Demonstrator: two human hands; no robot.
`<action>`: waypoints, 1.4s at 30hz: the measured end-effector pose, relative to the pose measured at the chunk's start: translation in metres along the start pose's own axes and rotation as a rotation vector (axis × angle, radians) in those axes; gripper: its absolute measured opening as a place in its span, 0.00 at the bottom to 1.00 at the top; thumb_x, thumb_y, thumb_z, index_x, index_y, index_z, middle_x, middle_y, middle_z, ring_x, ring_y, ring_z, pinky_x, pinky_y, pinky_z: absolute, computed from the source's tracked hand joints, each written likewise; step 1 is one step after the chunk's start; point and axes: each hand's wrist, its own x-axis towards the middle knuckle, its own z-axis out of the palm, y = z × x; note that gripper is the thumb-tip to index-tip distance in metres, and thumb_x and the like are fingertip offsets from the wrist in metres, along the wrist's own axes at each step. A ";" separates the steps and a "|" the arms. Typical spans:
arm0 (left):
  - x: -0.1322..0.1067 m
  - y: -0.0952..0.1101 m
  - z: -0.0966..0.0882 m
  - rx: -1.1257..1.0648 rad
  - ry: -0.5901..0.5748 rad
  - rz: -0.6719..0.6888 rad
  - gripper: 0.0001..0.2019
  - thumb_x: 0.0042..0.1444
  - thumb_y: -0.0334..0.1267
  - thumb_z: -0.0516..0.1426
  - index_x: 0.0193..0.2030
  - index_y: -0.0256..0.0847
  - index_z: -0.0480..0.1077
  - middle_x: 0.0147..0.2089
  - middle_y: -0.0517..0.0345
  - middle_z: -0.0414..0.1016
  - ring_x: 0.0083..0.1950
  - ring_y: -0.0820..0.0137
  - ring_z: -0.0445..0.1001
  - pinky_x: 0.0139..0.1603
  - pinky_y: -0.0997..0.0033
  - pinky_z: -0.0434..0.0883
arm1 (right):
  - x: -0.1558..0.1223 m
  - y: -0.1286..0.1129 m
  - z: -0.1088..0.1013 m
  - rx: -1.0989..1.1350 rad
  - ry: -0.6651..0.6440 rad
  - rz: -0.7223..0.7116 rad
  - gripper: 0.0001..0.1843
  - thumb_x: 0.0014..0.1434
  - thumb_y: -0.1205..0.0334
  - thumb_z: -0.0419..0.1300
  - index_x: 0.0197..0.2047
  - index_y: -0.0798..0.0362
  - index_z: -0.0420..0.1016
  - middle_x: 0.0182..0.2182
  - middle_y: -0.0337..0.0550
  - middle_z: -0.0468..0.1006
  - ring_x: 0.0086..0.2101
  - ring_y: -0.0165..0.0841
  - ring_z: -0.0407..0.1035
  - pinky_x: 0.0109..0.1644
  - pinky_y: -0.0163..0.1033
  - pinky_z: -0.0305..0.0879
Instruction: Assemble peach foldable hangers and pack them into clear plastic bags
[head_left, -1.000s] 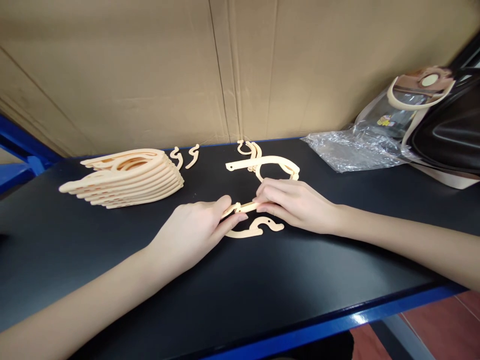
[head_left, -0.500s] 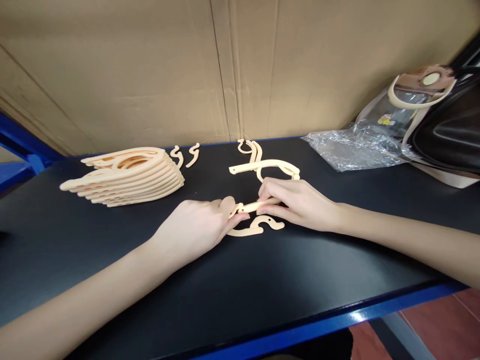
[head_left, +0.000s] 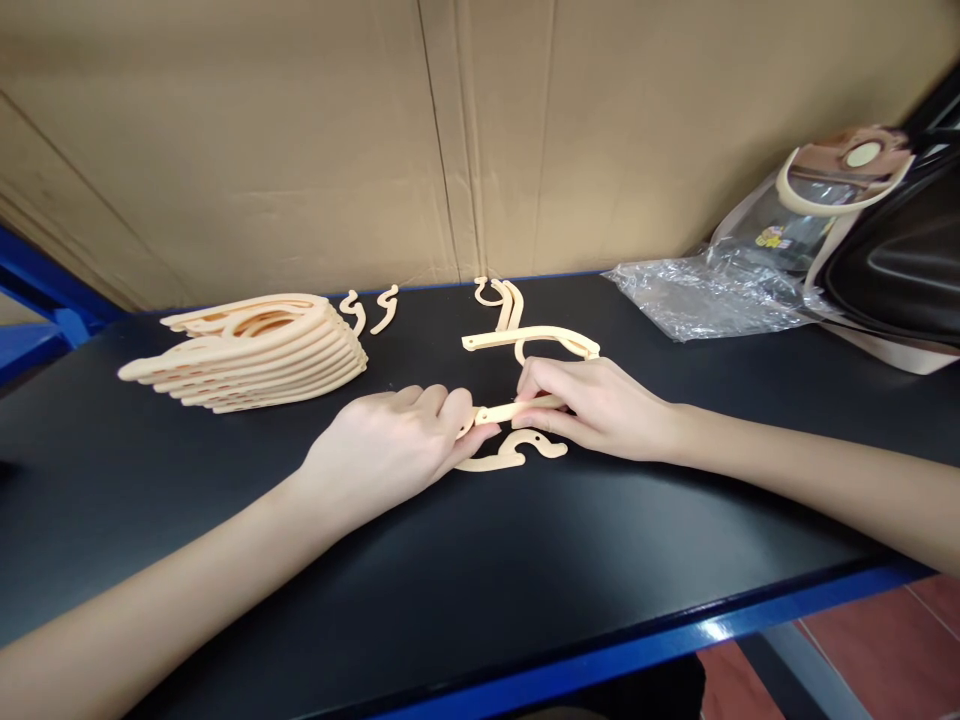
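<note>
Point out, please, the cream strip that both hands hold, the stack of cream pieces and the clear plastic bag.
cream strip [head_left: 499, 410], head view, on its bare middle part.
stack of cream pieces [head_left: 255, 370], head view, on the pile's front edges.
clear plastic bag [head_left: 705, 300], head view, on its crumpled left part.

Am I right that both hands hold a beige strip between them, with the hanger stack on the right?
Not quite: the head view shows the stack on the left. The left hand and right hand do hold the strip.

small assembly workshop: black bench with blue metal edge, cardboard sheets as backing, stack of identical plastic parts, loose plastic packing bag.
</note>
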 end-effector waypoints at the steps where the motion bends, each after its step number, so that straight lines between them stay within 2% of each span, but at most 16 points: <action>1: 0.000 0.000 0.000 0.007 0.020 0.000 0.22 0.71 0.44 0.51 0.25 0.39 0.66 0.19 0.60 0.64 0.19 0.69 0.66 0.21 0.69 0.52 | 0.000 0.000 0.000 0.001 0.001 -0.001 0.12 0.71 0.55 0.54 0.38 0.52 0.64 0.31 0.39 0.77 0.27 0.28 0.71 0.28 0.31 0.61; 5: 0.000 0.001 0.001 0.010 0.072 0.001 0.24 0.72 0.48 0.48 0.25 0.39 0.66 0.19 0.60 0.63 0.20 0.69 0.67 0.20 0.68 0.52 | 0.000 0.000 0.000 -0.010 0.003 -0.005 0.12 0.71 0.55 0.54 0.38 0.52 0.64 0.29 0.37 0.77 0.26 0.28 0.70 0.27 0.31 0.61; 11: 0.000 0.000 -0.002 -0.020 0.010 0.031 0.18 0.71 0.36 0.47 0.27 0.39 0.65 0.22 0.61 0.65 0.22 0.69 0.68 0.22 0.68 0.56 | -0.002 -0.001 -0.001 -0.029 0.010 -0.045 0.11 0.71 0.56 0.55 0.37 0.52 0.64 0.25 0.34 0.75 0.24 0.27 0.68 0.26 0.30 0.58; 17: 0.000 0.000 -0.003 -0.010 0.005 0.035 0.18 0.72 0.39 0.47 0.29 0.38 0.65 0.24 0.59 0.65 0.24 0.68 0.68 0.22 0.68 0.57 | -0.001 0.000 -0.002 0.027 0.037 -0.037 0.10 0.70 0.58 0.57 0.37 0.52 0.63 0.21 0.29 0.70 0.22 0.24 0.63 0.27 0.29 0.58; 30: -0.002 -0.007 0.000 -0.141 0.002 0.073 0.17 0.72 0.37 0.46 0.30 0.39 0.65 0.24 0.60 0.65 0.25 0.68 0.68 0.23 0.68 0.57 | -0.002 0.001 0.000 0.020 0.033 -0.021 0.11 0.70 0.55 0.57 0.37 0.52 0.67 0.25 0.32 0.74 0.24 0.25 0.65 0.28 0.30 0.58; 35: 0.001 -0.006 0.000 -0.181 0.011 0.091 0.14 0.67 0.32 0.49 0.29 0.38 0.66 0.25 0.59 0.66 0.28 0.68 0.69 0.24 0.68 0.58 | 0.000 0.005 -0.001 0.077 0.041 0.040 0.13 0.67 0.51 0.61 0.37 0.52 0.71 0.32 0.36 0.77 0.30 0.27 0.70 0.34 0.32 0.61; 39: 0.003 -0.008 -0.001 -0.205 0.052 0.103 0.12 0.61 0.29 0.48 0.27 0.39 0.67 0.25 0.58 0.67 0.28 0.67 0.67 0.25 0.67 0.60 | 0.003 0.011 -0.003 -0.002 0.045 0.043 0.20 0.63 0.43 0.63 0.35 0.52 0.73 0.32 0.36 0.78 0.36 0.32 0.71 0.47 0.41 0.59; 42: 0.003 -0.009 -0.003 -0.209 0.086 0.140 0.12 0.58 0.29 0.48 0.29 0.39 0.69 0.30 0.53 0.73 0.34 0.63 0.70 0.35 0.63 0.67 | 0.006 0.013 -0.003 -0.051 0.048 0.033 0.25 0.59 0.37 0.62 0.34 0.52 0.74 0.32 0.36 0.78 0.39 0.35 0.70 0.56 0.47 0.52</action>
